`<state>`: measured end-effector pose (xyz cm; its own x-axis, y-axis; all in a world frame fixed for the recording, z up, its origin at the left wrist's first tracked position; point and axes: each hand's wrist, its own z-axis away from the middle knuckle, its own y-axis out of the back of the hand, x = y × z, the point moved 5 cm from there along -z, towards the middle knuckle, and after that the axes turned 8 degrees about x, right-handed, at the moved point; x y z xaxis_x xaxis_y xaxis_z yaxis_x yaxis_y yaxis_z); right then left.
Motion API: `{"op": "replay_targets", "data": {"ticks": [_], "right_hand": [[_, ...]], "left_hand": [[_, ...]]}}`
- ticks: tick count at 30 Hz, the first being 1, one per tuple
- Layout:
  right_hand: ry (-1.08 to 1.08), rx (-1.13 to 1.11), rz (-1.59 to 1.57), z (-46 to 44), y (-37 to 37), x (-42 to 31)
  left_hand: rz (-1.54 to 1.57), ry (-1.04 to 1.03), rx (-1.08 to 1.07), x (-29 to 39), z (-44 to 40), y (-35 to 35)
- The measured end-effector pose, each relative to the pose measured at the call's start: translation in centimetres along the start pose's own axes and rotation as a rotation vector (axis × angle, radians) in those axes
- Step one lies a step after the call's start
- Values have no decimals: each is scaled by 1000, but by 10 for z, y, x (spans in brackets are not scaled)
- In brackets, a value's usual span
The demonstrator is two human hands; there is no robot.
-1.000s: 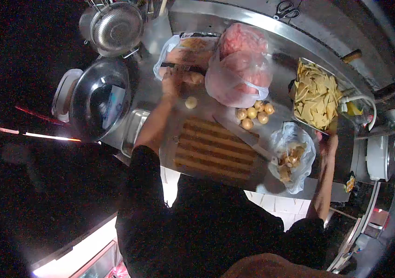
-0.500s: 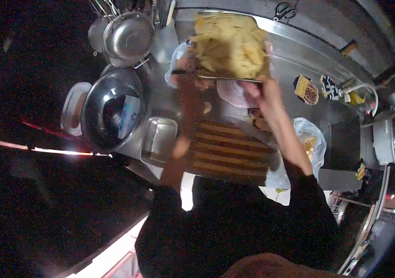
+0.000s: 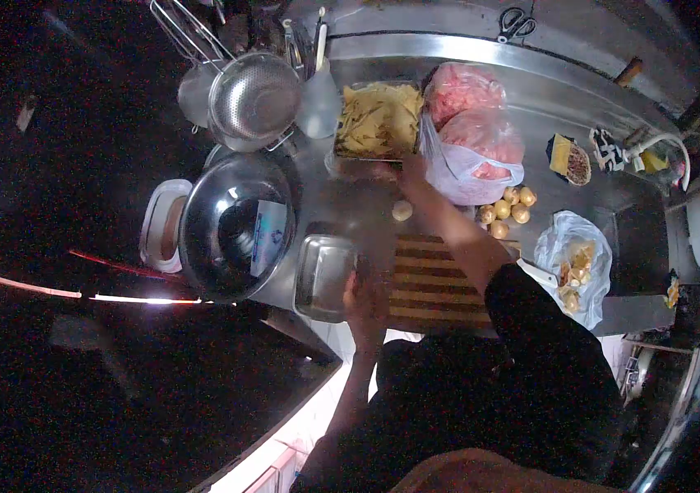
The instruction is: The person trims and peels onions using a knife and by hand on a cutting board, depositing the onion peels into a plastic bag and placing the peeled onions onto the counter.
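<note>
A metal tray of yellow sliced pieces (image 3: 378,119) sits at the back of the counter, left of the pink-filled plastic bags (image 3: 481,135). My right hand (image 3: 407,171) is at the tray's front edge, its fingers blurred. My left hand (image 3: 366,296) is lower, between an empty steel tray (image 3: 323,278) and the striped cutting board (image 3: 440,283); its fingers are smeared by motion. One pale round peeled piece (image 3: 401,210) lies behind the board. Several brown-yellow round onions (image 3: 506,212) rest in front of the bags.
On the left are a large glass bowl (image 3: 239,226), a strainer (image 3: 255,99) and a white oval dish (image 3: 165,226). A knife (image 3: 537,273) and a white bag with peels (image 3: 576,267) lie right. Scissors (image 3: 517,25) lie at the back.
The tray of yellow pieces has moved from the right side to the back left, where the meat-coloured package was seen. My left hand has come down towards the board. The view has shifted.
</note>
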<state>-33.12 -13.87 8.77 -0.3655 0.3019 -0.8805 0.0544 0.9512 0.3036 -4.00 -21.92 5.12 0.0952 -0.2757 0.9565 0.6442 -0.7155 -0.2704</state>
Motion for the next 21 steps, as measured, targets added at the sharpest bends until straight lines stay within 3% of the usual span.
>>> {"op": "replay_targets", "data": {"ticks": [1,2,4,8,10,13,15,19,21], "right_hand": [[134,47,113,-1,-2,-3],[160,177,-248,-5,-6,-1],[182,287,-583,-20,-20,37],[-181,60,-418,-45,-20,39],[-194,8,-340,-47,-13,31],[-80,-34,-215,-32,2,6],[26,-123,-76,3,19,-15],[105,-426,317,123,84,-21],[57,-403,566,178,140,1]], "left_hand": [[-45,-48,-16,1,4,3],[-90,-94,-34,2,8,5],[-378,-278,-79,-6,10,14],[-821,-559,-129,19,18,-1],[-655,-428,-97,7,13,-1],[-310,-84,-49,15,18,-14],[-187,32,-69,4,17,-20],[-260,-89,-183,-36,8,-14],[-274,-44,-206,-59,-3,-13]]}}
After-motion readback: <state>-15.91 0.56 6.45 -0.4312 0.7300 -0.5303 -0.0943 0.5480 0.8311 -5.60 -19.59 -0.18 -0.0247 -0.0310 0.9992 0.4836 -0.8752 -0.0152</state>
